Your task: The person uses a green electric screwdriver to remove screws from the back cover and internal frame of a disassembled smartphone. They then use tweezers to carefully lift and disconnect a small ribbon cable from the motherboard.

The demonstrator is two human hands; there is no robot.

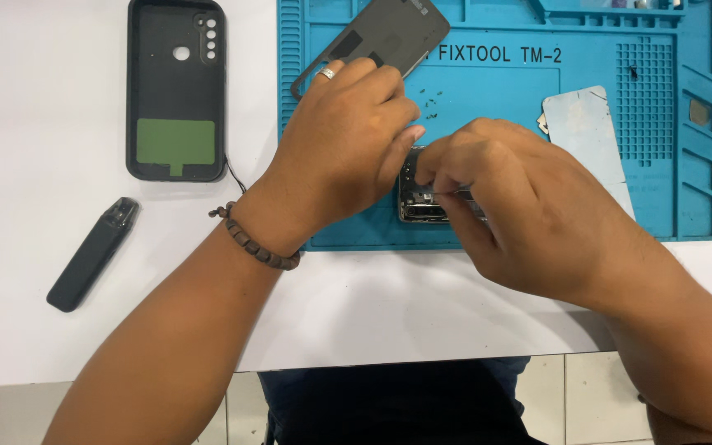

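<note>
Phone (419, 202), opened and with its metal innards showing, lies on the near edge of the blue mat (496, 107), at the centre of the scene; both hands cover most of it, so only a short stretch near its lower end shows. Left hand (344, 144) lies over the phone's left side, fingers curled down and pressing on the body, apparently to steady it against the mat; it grips nothing else that can be seen. Ring (326, 73) sits on one finger and a bead bracelet (253, 243) on the wrist. Right hand (521, 214) is pinched shut on a thin metal tool (447, 192), which looks like tweezers, though that cannot be confirmed; its tip points left into the open phone, a fine grip suited to small parts.

Screws (430, 100), tiny and dark, lie scattered on the mat just beyond the hands, judged to be kept there so they do not roll away. Back cover (372, 41), dark grey, lies tilted at the far edge of the mat, partly under the left knuckles. Pale plate (591, 136), cracked at one corner, lies to the right of the hands, apart from the work.

Case (176, 89), black with a green patch inside, lies face up on the white table (43, 124), left of the mat. Slim dark device (92, 254) lies nearer, well apart from the phone.
</note>
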